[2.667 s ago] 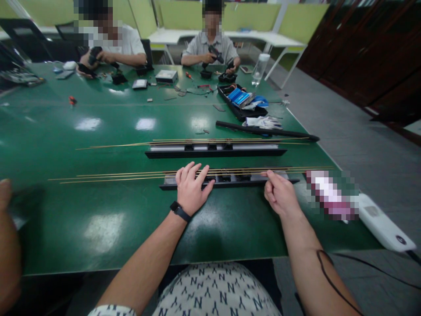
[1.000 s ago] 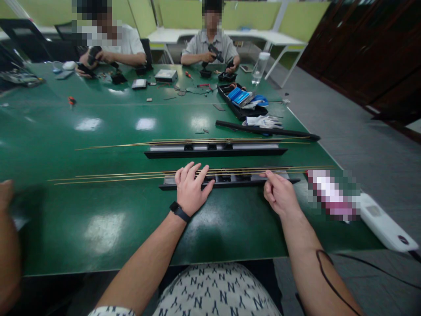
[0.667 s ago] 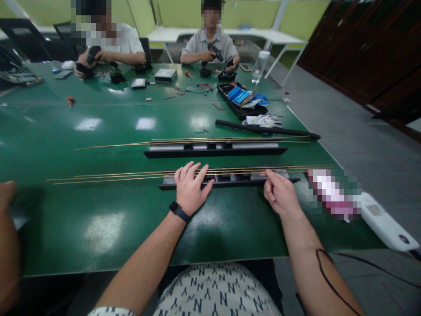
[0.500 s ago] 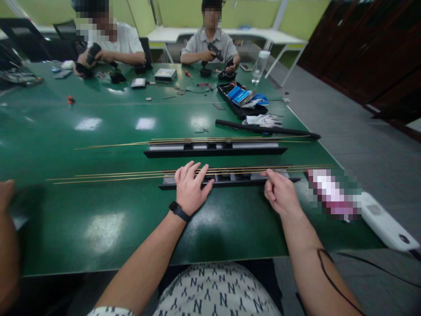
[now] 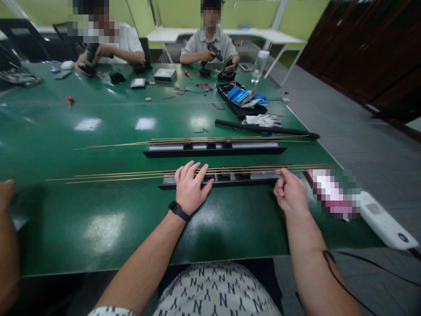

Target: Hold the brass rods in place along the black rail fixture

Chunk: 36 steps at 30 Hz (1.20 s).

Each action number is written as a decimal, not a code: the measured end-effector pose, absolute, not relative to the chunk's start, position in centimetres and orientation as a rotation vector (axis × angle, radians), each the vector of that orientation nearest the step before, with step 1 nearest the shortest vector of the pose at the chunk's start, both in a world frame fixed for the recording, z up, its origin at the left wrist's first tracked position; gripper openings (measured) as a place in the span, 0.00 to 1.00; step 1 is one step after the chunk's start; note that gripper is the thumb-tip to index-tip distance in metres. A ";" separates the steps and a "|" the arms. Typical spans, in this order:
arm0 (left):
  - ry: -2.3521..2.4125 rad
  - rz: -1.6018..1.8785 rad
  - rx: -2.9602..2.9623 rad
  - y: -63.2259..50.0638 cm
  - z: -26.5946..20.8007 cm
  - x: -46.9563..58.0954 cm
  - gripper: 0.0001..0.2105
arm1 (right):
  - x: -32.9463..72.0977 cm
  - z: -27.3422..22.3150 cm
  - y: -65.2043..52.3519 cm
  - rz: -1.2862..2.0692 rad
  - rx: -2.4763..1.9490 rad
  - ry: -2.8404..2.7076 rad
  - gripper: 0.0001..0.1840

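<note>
Several thin brass-coloured rods (image 5: 115, 175) lie lengthwise over a long black-and-grey channel (image 5: 253, 174) on the green table. My left hand (image 5: 190, 186) rests across the rods and the near side of the channel, fingers spread, a dark watch (image 5: 179, 210) on its wrist. With thumb and index finger, my right hand (image 5: 290, 188) pinches the nearest rod by the channel's right end; the other fingers are curled in. Behind this lies a second, similar channel (image 5: 213, 151) with more thin rods (image 5: 115, 145) along it.
Beyond the channels lie a black tube (image 5: 279, 130), a white glove (image 5: 263, 120) and a black tray (image 5: 230, 105) holding blue things. A white power strip (image 5: 383, 221) is at the right edge. Two people sit across the table; another person's arm (image 5: 8, 237) shows at left.
My right hand has moved right, and the pinched rod has slid right with it, its left end drawn in. My left hand stays in place.
</note>
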<state>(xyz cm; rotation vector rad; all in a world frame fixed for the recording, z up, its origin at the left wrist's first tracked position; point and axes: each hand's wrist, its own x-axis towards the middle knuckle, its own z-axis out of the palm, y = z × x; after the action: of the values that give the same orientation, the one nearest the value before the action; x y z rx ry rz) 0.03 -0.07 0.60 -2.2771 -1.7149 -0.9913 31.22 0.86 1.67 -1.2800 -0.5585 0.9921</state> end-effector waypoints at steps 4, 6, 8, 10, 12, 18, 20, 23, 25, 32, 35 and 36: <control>-1.722 -1.006 -2.281 -0.1 0.5 0.0 0.20 | 32.1 1.6 1.1 0.919 -1.290 -0.513 0.13; -1.729 -1.012 -2.284 0.0 0.5 0.0 0.20 | 32.6 1.5 1.3 0.876 -1.308 -0.470 0.14; -1.735 -1.014 -2.287 0.0 0.5 0.0 0.21 | 32.9 1.4 1.5 0.834 -1.324 -0.431 0.15; -1.736 -1.011 -2.287 0.0 0.5 0.0 0.21 | 33.0 1.3 1.4 0.821 -1.324 -0.425 0.16; -1.729 -1.004 -2.285 0.0 0.5 0.0 0.21 | 32.9 1.2 1.3 0.839 -1.318 -0.458 0.16; -1.711 -1.001 -2.280 0.0 0.5 0.1 0.20 | 32.2 1.2 0.8 0.924 -1.333 -0.584 0.17; -1.715 -1.005 -2.282 0.0 0.5 0.1 0.21 | 32.1 1.2 0.8 0.943 -1.326 -0.600 0.17; -1.728 -1.009 -2.289 0.0 0.6 0.1 0.21 | 32.2 1.4 0.9 0.936 -1.311 -0.587 0.15; -1.726 -1.011 -2.292 0.0 0.6 0.1 0.21 | 32.2 1.6 1.0 0.918 -1.303 -0.550 0.14; -1.732 -1.015 -2.299 0.0 0.6 0.1 0.20 | 32.6 1.8 1.2 0.876 -1.317 -0.470 0.13; -1.733 -1.020 -2.301 0.0 0.6 0.0 0.21 | 32.8 1.8 1.2 0.875 -1.318 -0.470 0.13; -1.732 -1.019 -2.299 0.0 0.6 0.0 0.21 | 32.8 1.8 1.3 0.871 -1.318 -0.466 0.13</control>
<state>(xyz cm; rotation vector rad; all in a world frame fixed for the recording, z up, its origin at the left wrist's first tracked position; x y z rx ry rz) 0.04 -0.04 0.61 -2.2991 -1.7319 -1.0189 32.80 1.26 1.81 -1.3176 -0.4661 0.8712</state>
